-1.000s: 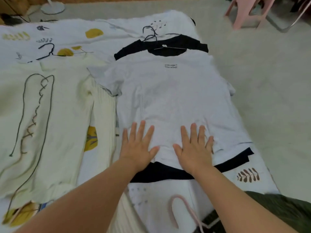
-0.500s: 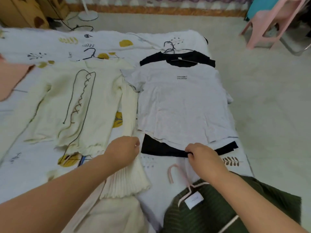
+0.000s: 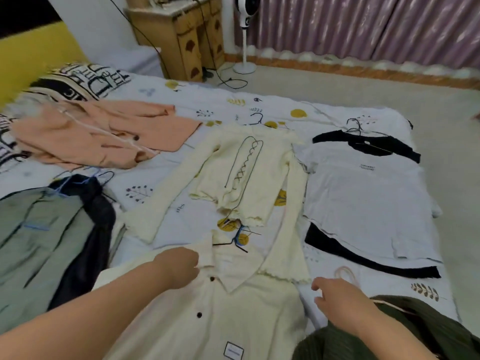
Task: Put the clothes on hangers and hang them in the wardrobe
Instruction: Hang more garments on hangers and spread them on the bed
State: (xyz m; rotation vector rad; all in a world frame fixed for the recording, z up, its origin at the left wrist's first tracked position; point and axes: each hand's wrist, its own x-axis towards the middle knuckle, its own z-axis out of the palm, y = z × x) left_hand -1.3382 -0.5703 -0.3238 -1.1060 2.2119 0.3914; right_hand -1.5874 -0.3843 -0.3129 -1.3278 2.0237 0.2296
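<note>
Fingers of the left hand seemingly grip one cream shirt; right hand loose, empty.

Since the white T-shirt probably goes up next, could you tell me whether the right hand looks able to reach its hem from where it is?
Probably yes. The right hand hovers open over the bedsheet, and nothing stands between it and the white T-shirt, whose hem lies just beyond, over a black garment.

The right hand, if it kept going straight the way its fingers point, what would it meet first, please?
The right hand points up and left, toward the frilled cuff of the cream sweater's sleeve. That cuff looks like the first thing in its line, though the hand's height above the bed is unclear.
</note>
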